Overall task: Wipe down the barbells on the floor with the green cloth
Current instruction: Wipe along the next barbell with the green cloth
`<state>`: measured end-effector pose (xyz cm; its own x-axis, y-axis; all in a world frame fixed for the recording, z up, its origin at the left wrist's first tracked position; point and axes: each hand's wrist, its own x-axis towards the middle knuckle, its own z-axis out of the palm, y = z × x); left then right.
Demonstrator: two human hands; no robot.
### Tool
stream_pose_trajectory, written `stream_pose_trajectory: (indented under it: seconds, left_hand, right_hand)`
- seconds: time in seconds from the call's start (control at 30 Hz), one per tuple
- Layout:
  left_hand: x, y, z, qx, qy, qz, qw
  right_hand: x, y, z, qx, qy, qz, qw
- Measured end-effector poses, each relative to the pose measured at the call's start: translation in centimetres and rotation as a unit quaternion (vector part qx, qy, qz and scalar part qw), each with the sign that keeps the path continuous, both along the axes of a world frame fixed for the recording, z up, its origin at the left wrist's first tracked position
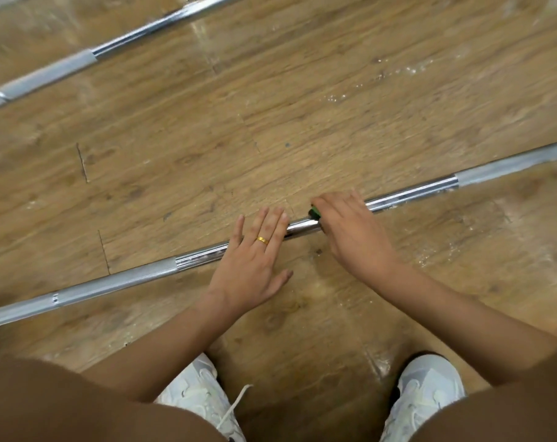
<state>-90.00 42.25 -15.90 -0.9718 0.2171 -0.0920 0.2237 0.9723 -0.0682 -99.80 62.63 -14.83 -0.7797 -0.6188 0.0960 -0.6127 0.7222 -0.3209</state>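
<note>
A long steel barbell [411, 194] lies slantwise on the wooden floor, rising from lower left to upper right. My left hand [255, 253], with a gold ring, rests flat on its shiny middle, fingers straight. Just to the right, my right hand [350, 231] covers the bar and grips the green cloth [315, 212], of which only a small edge peeks out beside the fingers. A second barbell [89, 57] lies parallel at the upper left, apart from both hands.
The floor [302, 106] is worn wood-look planking with white dust patches at right. My knees and white sneakers [427, 390] fill the bottom of the view, close behind the near bar.
</note>
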Motion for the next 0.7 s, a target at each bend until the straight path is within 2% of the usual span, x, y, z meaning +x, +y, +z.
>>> stream_pose_trajectory:
  seconds: [0.1,0.23,0.3,0.4,0.57,0.7]
  left_hand:
    - [-0.8,0.4,0.1,0.008,0.002,0.043,0.999]
    - [-1.8,0.2,0.4,0.008,-0.007,0.061,0.998]
    - [-2.5,-0.2,0.7,0.014,-0.017,0.058,0.998]
    - [-3.6,-0.7,1.1,0.033,-0.029,0.057,0.997]
    - [-5.1,-1.0,1.2,0.033,-0.036,0.083,0.995]
    - [-6.2,-0.3,1.1,0.023,-0.045,0.106,0.993]
  right_hand:
    - [-1.4,0.4,0.1,-0.024,-0.013,-0.052,0.998]
    - [-1.8,0.0,0.3,-0.037,-0.033,0.055,0.997]
    - [-3.3,0.0,0.5,0.001,-0.034,0.081,0.996]
    - [-5.1,-0.1,0.5,0.034,-0.016,0.075,0.996]
    - [-5.6,-1.9,0.0,-0.032,-0.027,0.025,0.999]
    - [-6.0,-2.6,-0.3,-0.036,-0.019,0.083,0.996]
